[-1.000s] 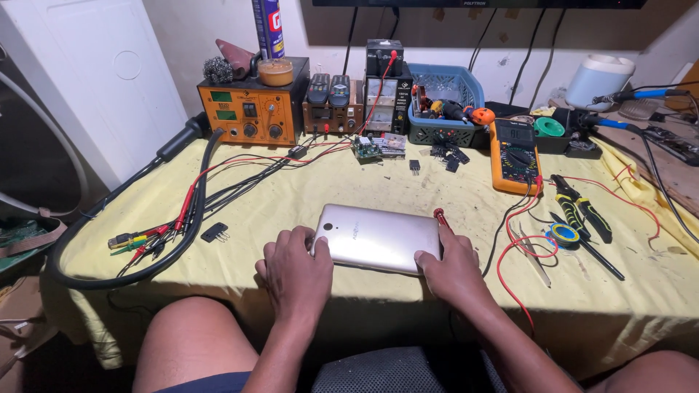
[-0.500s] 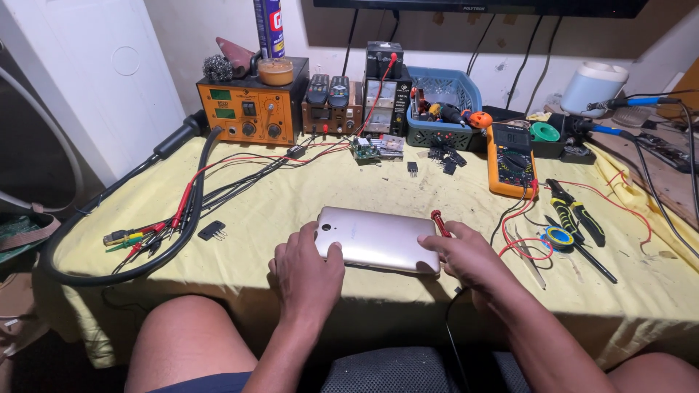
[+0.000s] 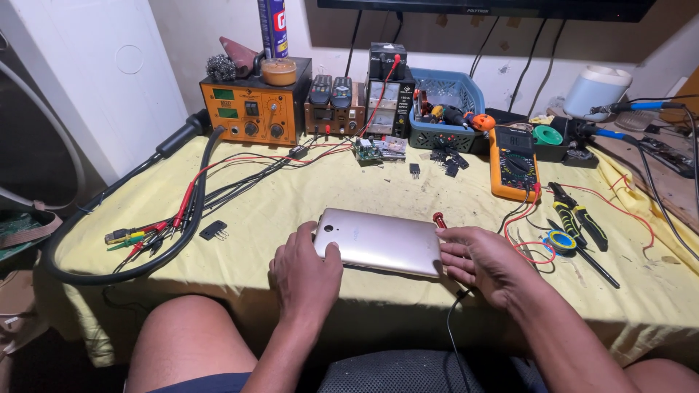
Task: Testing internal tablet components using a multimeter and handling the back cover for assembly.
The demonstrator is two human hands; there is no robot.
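Observation:
A gold-coloured phone lies back side up on the yellow cloth near the table's front edge. My left hand rests at its left end, thumb and fingers touching the edge near the camera lens. My right hand lies at its right end, fingers spread against the edge. A red-handled screwdriver lies just beyond my right fingers.
An orange station, power supply and blue basket line the back. An orange multimeter, pliers, tape roll and red wires lie right. A thick black hose and probe leads lie left.
My right hand has slid from the phone's lower right corner to its right end, fingers spread. The left hand stays at the left end.

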